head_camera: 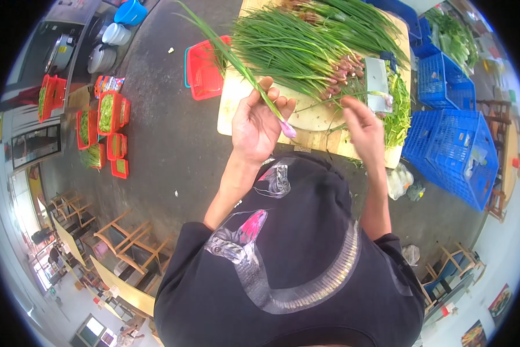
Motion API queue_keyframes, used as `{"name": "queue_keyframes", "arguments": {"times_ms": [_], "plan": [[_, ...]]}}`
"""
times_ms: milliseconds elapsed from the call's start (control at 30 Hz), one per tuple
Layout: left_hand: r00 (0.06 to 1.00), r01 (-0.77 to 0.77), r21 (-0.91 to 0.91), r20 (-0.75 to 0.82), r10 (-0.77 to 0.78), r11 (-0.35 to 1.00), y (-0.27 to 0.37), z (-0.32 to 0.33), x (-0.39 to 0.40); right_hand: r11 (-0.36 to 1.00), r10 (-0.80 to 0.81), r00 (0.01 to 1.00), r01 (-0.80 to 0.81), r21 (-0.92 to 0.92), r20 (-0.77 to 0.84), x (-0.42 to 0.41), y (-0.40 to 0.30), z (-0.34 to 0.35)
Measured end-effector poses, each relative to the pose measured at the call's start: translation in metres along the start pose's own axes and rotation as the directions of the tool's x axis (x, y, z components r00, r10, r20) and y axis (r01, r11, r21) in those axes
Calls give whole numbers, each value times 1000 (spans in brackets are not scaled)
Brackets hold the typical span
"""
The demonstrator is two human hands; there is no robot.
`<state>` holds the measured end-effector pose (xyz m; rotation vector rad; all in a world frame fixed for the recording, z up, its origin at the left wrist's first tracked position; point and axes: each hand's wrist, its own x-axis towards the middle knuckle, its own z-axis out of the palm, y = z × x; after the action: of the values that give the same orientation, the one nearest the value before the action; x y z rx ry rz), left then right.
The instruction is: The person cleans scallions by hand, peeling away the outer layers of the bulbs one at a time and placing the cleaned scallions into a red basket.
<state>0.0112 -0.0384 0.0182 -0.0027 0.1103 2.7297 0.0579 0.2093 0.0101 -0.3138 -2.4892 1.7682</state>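
Observation:
A long green onion with a pink bulb [288,129] lies across the palm and fingers of my left hand [260,123], its leaves reaching up and left. My right hand [365,128], fingers curled, is over the right part of the wooden table [232,108], close to some thin green stalks; whether it pinches one I cannot tell. Beyond both hands is a big heap of green onions [286,47] with reddish bulbs. A cleaver blade [376,82] lies to the right of the heap, with another onion bulb over it. Yellow-green trimmings [399,112] are piled at the table's right.
A red plastic basket [205,71] stands at the table's left edge. Blue plastic crates [455,147] are to the right, with plastic bags [399,180] on the floor. Farther left are red baskets of cut vegetables [107,113], and wooden chairs [125,243] stand at lower left.

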Motion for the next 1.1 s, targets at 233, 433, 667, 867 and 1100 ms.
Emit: {"name": "queue_keyframes", "arguments": {"times_ms": [233, 433, 667, 867, 1100], "plan": [[992, -36, 169, -113, 55, 985, -11, 13, 5, 992, -13, 912, -41, 123, 410, -23, -59, 55], [975, -32, 633, -149, 163, 774, -6, 19, -3, 999, -43, 914, 26, 48, 404, -16, -57, 58], [975, -25, 691, -142, 169, 723, -2, 25, -6, 992, -21, 871, -45, 122, 490, -21, -56, 66], [967, 2, 699, -185, 178, 715, 1, 34, -6, 866, 92, 829, -340, 367, 552, -26, -59, 65], [966, 15, 725, -189, 178, 689, 7, 32, -7, 981, 46, 928, -112, 159, 369, -18, -75, 55]]}}
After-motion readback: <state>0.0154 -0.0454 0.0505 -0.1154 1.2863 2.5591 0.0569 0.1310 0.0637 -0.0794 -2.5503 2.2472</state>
